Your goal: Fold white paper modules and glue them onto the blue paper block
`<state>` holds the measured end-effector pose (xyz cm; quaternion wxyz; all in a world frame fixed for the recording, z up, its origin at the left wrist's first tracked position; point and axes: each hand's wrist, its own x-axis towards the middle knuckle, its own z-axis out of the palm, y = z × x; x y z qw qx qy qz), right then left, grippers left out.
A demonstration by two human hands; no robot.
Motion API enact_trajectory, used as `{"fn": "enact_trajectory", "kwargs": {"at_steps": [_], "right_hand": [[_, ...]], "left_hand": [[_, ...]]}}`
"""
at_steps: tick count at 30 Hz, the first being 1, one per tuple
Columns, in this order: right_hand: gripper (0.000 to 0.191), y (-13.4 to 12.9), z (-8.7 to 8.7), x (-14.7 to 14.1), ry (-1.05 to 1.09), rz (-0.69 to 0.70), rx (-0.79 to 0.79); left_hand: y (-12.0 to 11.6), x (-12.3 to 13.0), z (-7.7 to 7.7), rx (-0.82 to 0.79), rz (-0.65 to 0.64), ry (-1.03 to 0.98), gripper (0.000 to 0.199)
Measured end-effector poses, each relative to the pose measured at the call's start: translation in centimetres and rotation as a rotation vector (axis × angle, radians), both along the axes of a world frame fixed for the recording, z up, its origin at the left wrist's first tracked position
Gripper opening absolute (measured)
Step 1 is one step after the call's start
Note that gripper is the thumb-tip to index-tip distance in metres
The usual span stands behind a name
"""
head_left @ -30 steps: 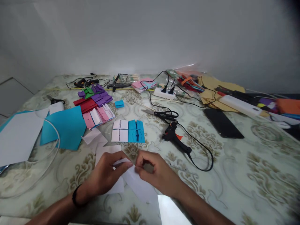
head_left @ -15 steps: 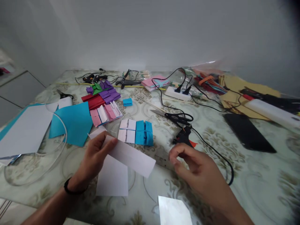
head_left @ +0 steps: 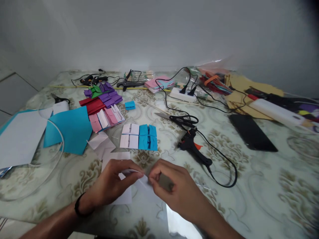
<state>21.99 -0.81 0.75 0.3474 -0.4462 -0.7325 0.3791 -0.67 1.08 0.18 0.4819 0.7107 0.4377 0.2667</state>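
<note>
Between my hands is a white paper strip, seen nearly edge-on and partly covered by fingers. My left hand pinches it between thumb and fingertips. Closed in a pinch, my right hand meets the strip's other side, close to the left fingertips. A white paper piece lies beneath my left hand, and a bright white sheet sits partly under my right forearm. Just beyond the hands is a folded paper panel, half pale and half blue. Creased white paper rests left of it.
A black glue gun with its cord lies beyond my right hand, near black scissors. Blue paper and folded coloured papers occupy the left. A power strip and a black phone-like slab are at right.
My right hand has moved left to meet my left hand at the paper strip. The strip, earlier held out flat by the left hand alone, is now turned between both.
</note>
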Motion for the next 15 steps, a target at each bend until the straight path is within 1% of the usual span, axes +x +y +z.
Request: {"fn": "enact_trajectory", "kwargs": {"at_steps": [4, 8, 13, 15], "right_hand": [[0.015, -0.06, 0.03, -0.18, 0.003, -0.010, -0.009], [0.016, -0.33, -0.25, -0.37, 0.032, -0.018, 0.001], [0.016, -0.50, -0.74, -0.66, 0.030, -0.007, 0.038], [0.015, -0.50, -0.84, -0.76, 0.037, 0.006, 0.046]], "left_hand": [[-0.24, 0.16, -0.18, 0.008, 0.030, -0.067, 0.012], [-0.34, 0.32, -0.39, -0.010, -0.020, -0.153, 0.011], [-0.39, 0.51, -0.35, 0.034, -0.067, -0.054, 0.009], [-0.46, 0.58, -0.30, 0.053, -0.091, -0.053, 0.008]]}}
